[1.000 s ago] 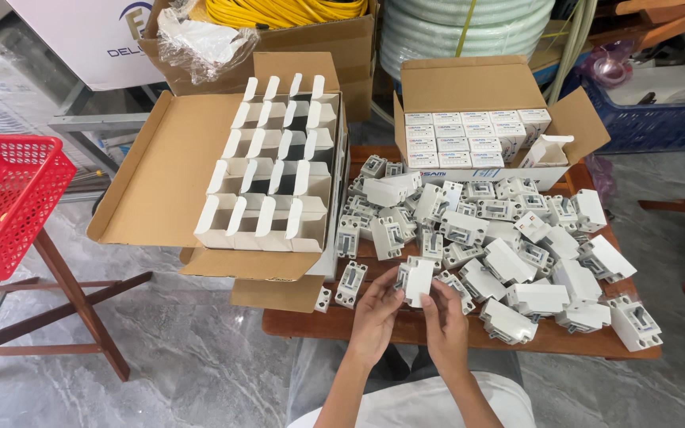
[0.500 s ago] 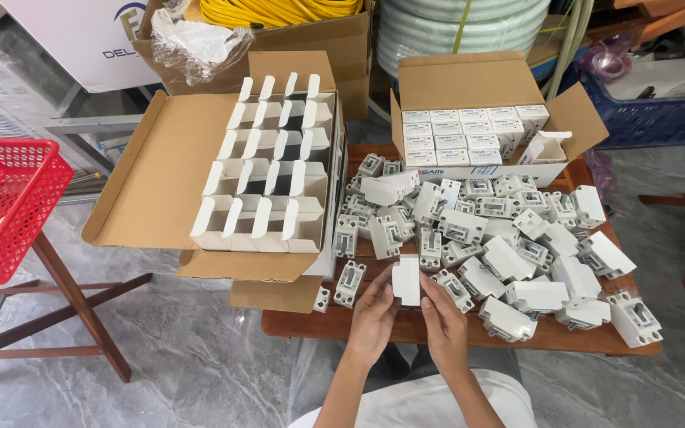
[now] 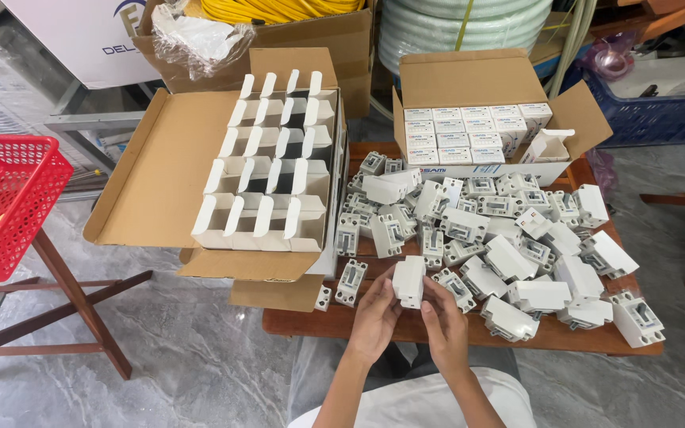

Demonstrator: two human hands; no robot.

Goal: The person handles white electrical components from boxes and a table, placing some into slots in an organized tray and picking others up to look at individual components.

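While both hands [image 3: 410,317] hold it, white switch [image 3: 409,281] upright, long axis vertical

small box [image 3: 410,281]: matt white card, smooth
switch units [image 3: 509,238]: white moulded plastic, slight sheen
open cartons [image 3: 160,174]: plain brown corrugated cardboard, matt
table [image 3: 438,329]: reddish-brown wood, smooth
basket [image 3: 1,202], left edge: red plastic mesh
floor [image 3: 192,364]: grey marbled stone, polished

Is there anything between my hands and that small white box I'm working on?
No, nothing is between them: the left hand and the right hand both hold the small white box directly, above the table's near edge.
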